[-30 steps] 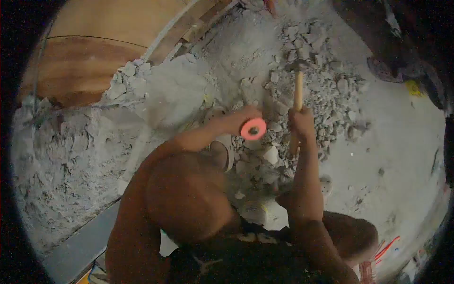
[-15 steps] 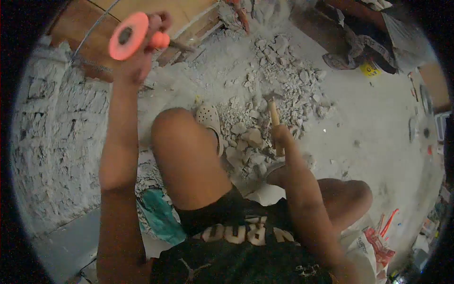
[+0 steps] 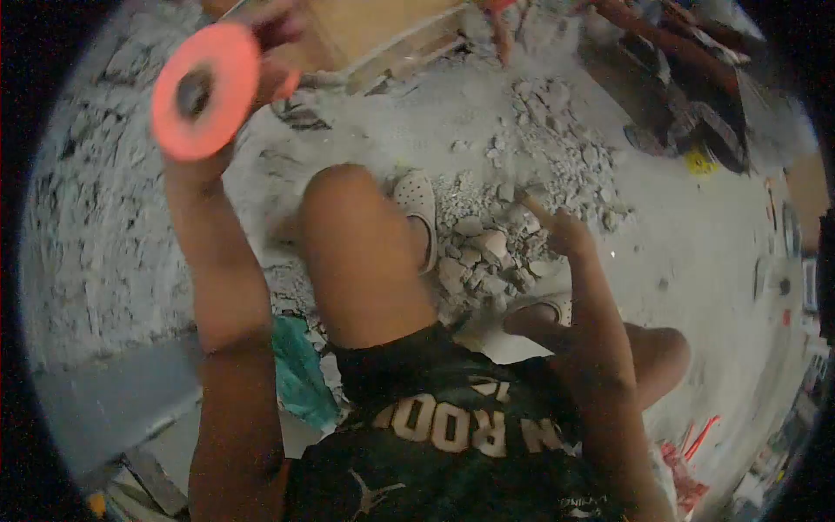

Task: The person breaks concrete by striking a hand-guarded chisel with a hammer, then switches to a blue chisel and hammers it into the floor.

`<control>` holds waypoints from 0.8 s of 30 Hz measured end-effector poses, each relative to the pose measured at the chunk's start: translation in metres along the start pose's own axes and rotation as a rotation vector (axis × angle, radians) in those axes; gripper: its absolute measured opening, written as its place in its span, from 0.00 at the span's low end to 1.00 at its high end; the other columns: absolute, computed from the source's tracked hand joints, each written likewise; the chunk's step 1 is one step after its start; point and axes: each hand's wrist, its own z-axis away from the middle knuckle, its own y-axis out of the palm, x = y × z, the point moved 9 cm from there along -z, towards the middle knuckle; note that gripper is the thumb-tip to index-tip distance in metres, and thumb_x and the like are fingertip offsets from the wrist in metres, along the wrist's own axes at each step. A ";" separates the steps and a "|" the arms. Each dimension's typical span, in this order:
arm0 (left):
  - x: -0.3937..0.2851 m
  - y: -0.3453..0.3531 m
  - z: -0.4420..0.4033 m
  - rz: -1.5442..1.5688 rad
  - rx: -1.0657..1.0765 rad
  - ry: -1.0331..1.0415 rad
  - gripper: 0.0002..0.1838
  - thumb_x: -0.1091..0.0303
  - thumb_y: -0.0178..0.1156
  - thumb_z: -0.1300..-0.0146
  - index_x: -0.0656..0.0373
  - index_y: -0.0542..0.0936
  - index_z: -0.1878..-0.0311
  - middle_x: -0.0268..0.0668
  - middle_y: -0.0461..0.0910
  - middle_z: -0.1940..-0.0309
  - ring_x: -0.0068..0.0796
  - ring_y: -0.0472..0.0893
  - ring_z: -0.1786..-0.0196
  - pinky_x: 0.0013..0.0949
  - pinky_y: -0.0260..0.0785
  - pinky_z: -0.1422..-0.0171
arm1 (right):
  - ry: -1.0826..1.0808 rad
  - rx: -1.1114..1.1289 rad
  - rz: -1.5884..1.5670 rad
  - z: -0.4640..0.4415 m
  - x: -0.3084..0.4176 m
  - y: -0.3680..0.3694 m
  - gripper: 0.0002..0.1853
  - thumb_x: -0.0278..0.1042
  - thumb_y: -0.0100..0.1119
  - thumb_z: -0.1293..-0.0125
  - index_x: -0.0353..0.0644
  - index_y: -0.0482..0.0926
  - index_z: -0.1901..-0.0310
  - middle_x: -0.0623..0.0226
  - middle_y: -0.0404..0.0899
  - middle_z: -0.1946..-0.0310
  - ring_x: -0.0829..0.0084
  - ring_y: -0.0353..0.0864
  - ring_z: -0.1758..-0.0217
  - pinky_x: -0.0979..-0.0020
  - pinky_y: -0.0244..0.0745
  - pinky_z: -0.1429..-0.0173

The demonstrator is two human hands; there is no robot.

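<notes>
My left hand (image 3: pixel 280 24) is raised at the upper left, wrapped round a chisel with a round orange hand guard (image 3: pixel 228 74). The guard's disc hides much of that hand, and its dark hub faces me. Past the fingers, the chisel's shaft extends right and is blurred. Lower down, my right hand (image 3: pixel 570 233) grips a hammer (image 3: pixel 536 207) by its wooden handle, with the head end over broken rubble (image 3: pixel 487 248). Beside my left arm is a rough, chipped wall (image 3: pixel 113 235).
Wooden boards (image 3: pixel 383 39) stand at the top. Another person's arm (image 3: pixel 661 39) shows at the upper right, near a dark bag-like item. A teal sheet (image 3: pixel 300 370) lies by my left elbow. Red-and-white packaging (image 3: pixel 683 474) is at the lower right.
My left hand and the chisel have shifted left, with the guard closer to me. The hammer has turned, its head end swinging up-left of my right hand. The whole view has also shifted.
</notes>
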 end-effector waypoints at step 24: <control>0.146 0.111 0.532 0.478 -0.432 -1.530 0.15 0.57 0.65 0.40 0.59 0.81 0.57 0.32 0.79 0.73 0.26 0.76 0.77 0.32 0.69 0.75 | -0.226 0.287 0.203 0.005 0.024 0.059 0.27 0.34 0.60 0.43 0.34 0.70 0.41 0.48 0.82 0.59 0.54 0.82 0.59 0.52 0.76 0.54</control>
